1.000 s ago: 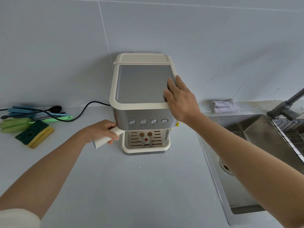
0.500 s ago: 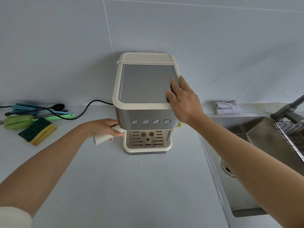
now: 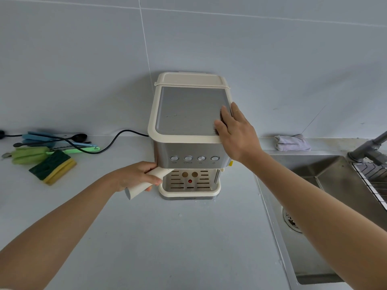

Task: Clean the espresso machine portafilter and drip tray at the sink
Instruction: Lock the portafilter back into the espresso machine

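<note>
— Where's the portafilter (image 3: 137,189)?
— Under the machine's (image 3: 188,114) front, on its left. The left hand (image 3: 136,176) is wrapped round the handle.
— And the right hand (image 3: 236,130)?
— Flat on the machine's top right edge, fingers straight, grasping nothing.
— The drip tray (image 3: 189,192)?
— Seated in the machine's base. The sink (image 3: 335,185) is to the machine's right.
</note>
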The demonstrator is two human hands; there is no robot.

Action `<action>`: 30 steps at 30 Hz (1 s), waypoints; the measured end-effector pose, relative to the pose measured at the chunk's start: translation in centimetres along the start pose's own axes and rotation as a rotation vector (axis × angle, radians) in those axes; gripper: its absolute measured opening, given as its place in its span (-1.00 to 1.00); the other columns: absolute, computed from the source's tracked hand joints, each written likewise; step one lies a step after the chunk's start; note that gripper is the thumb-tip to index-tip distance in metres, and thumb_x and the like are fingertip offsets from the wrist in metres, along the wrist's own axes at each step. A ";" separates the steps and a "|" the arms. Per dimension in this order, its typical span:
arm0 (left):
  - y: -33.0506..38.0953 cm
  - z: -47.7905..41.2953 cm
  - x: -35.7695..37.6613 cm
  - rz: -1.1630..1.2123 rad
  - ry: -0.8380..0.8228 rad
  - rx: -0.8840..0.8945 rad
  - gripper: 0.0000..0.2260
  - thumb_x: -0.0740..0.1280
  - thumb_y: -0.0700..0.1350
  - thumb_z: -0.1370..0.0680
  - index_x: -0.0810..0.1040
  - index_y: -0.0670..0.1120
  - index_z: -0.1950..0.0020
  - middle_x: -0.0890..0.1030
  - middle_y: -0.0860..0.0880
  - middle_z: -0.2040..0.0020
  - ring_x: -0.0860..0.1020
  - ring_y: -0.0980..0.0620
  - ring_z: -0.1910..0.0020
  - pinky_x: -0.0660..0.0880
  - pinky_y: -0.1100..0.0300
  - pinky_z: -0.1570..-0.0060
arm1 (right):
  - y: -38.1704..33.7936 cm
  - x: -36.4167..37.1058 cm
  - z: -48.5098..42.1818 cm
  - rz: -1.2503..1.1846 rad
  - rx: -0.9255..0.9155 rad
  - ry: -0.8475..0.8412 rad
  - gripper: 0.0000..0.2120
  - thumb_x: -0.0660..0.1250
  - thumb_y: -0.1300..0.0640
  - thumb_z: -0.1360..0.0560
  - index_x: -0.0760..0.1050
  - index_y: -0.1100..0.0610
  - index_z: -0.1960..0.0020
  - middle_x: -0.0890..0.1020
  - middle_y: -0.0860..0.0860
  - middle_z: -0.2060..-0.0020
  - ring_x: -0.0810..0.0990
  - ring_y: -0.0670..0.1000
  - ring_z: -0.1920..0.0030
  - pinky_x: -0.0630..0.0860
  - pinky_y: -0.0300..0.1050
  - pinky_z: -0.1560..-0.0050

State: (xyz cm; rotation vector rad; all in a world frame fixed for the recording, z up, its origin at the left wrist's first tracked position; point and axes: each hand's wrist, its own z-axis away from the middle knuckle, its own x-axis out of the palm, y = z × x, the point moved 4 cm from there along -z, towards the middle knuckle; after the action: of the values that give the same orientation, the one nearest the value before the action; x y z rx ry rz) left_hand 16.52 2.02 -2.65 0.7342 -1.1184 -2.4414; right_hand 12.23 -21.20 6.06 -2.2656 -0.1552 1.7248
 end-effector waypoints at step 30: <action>1.2 0.3 10.4 0.415 0.468 -0.001 -0.84 0.29 -0.27 -0.48 0.39 -0.12 -0.01 0.46 -0.06 0.27 0.40 0.02 0.56 0.41 0.23 0.50 | -0.8 -0.4 0.5 -0.139 0.132 0.015 -0.51 -0.11 -0.07 -0.58 0.28 0.28 -0.27 0.28 0.25 -0.33 0.37 0.25 -0.25 0.39 0.08 -0.17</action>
State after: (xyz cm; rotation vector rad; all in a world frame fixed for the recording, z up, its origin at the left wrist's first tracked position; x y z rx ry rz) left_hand 8.15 -3.87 -4.76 0.9074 -0.9650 -1.8046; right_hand 11.67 -20.48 6.53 -2.1207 -0.1856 1.5987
